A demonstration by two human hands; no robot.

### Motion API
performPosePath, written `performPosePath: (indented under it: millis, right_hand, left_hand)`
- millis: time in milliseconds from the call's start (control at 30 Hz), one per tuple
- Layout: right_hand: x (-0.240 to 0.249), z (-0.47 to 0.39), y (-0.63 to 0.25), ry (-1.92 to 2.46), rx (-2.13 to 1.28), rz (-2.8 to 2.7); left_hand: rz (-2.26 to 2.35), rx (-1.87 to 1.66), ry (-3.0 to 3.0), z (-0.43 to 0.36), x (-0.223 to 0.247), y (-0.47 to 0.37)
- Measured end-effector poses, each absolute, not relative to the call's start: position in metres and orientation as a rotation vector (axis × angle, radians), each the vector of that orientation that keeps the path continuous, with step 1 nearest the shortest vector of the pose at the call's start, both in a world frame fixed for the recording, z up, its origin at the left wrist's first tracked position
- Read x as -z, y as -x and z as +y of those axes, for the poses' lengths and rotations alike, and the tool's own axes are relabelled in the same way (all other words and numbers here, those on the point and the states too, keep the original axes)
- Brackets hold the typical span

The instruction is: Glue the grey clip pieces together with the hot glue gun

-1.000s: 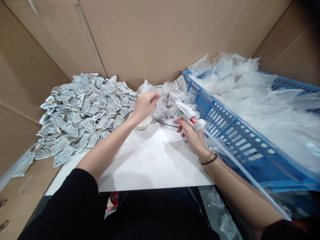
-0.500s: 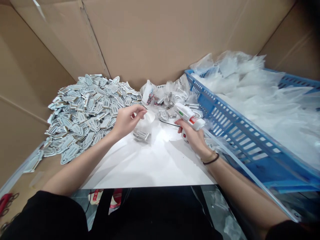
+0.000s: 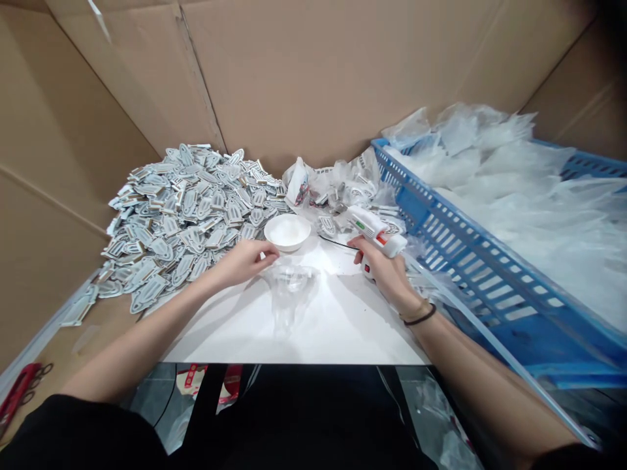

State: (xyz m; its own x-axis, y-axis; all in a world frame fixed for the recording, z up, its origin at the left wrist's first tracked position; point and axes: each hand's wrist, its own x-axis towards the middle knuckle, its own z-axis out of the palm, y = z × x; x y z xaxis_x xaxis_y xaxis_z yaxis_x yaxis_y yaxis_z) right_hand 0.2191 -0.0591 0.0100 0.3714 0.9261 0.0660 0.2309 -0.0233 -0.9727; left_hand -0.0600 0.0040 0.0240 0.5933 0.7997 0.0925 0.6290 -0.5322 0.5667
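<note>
Head view | left hand (image 3: pixel 245 262) pinching fingers narrow beside 1 clear bag (image 3: pixel 291 282) on worktop (image 3: pixel 353 326), hold unclear | right hand (image 3: pixel 386 277) gripping glue gun (image 3: pixel 368 226) | bagged pieces (image 3: pixel 353 190) apparently done; loose pile (image 3: pixel 196 209) remaining

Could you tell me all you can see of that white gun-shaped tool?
The glue gun looks like plastic: a white body with a green mark on its side, an orange-red part near the rear and a small red switch low down. A long, translucent stick runs from its back. The right hand grips its handle above the white table, beside the blue basket, nose pointing up and away. Whether the black cord joins it is hidden.
</note>
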Motion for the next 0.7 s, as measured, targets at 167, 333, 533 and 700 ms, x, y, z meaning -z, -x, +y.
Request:
performPosePath:
  millis: [167, 333, 533, 700]
  right_hand:
    - [-0.007, -0.058, -0.22, 1.536, -0.782, -1.113]
    - [-0.005, -0.058, -0.22, 1.547, -0.793, -1.124]
    - [-0.005, -0.059, -0.22, 1.562, -0.81, -1.152]
    - [-0.003, -0.058, -0.222, 1.469, -0.829, -1.172]
  left_hand:
    - [0.997, -0.333, -2.348, -0.003, -0.009, 0.046]
    - [1.02, -0.318, -2.142, -0.01, -0.006, 0.039]
    - [1.072, -0.525, -2.233, -0.013, -0.023, 0.035]
    - [1.05, -0.839, -2.322, -0.014, -0.038, 0.032]
